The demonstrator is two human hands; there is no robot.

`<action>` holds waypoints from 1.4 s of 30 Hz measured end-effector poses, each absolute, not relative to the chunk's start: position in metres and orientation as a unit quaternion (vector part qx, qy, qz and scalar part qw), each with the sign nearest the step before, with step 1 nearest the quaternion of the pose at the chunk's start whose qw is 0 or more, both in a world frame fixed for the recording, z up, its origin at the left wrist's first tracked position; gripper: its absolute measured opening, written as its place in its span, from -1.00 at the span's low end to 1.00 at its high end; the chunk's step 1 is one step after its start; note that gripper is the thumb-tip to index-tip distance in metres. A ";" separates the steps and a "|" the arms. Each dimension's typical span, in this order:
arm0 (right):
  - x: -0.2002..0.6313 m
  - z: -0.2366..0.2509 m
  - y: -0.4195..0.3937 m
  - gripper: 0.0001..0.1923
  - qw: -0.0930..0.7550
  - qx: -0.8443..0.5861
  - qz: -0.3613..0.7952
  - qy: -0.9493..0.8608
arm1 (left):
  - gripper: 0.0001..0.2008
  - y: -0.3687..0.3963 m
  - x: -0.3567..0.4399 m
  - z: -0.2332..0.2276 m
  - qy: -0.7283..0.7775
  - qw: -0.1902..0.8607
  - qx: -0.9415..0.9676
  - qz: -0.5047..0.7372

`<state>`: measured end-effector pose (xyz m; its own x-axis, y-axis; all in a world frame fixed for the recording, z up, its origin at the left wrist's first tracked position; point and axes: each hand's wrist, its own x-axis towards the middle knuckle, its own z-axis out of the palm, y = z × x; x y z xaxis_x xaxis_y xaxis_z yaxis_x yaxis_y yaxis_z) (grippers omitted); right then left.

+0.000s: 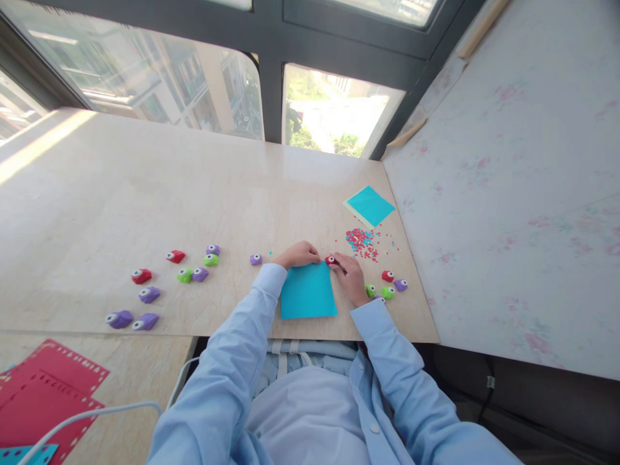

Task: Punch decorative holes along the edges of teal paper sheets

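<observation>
A cream desk (145,181) with faint veining runs back to the windows, its surface softly glossy. A bright band of sunlight (39,148) slants over its far left corner. Dark grey window frames (272,97) divide the glass; the wide left pane (145,77) shows a building facade, while the smaller right pane (339,116) is washed out by glare above green foliage (349,143). Pale wallpaper (508,194) with pink floral sprays covers the right wall, its edge peeling beside the window. Beneath the desk at right, a dark cable (488,387) hangs in shadow.
</observation>
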<state>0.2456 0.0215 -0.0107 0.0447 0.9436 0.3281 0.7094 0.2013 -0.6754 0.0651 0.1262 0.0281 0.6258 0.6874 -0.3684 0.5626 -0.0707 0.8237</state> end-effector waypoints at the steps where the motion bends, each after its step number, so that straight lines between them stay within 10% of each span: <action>1: 0.246 -0.010 0.022 -0.67 0.381 -0.614 0.152 -0.675 | -0.80 0.126 0.065 0.028 0.429 0.529 0.730 0.060; 29: 0.243 -0.009 0.019 -0.66 0.384 -0.625 0.161 -0.660 | -0.74 0.120 0.064 0.020 0.414 0.488 0.761 0.104; 42: 0.243 -0.011 0.020 -0.67 0.391 -0.624 0.157 -0.658 | -0.62 0.060 0.045 0.043 0.471 0.159 0.840 0.219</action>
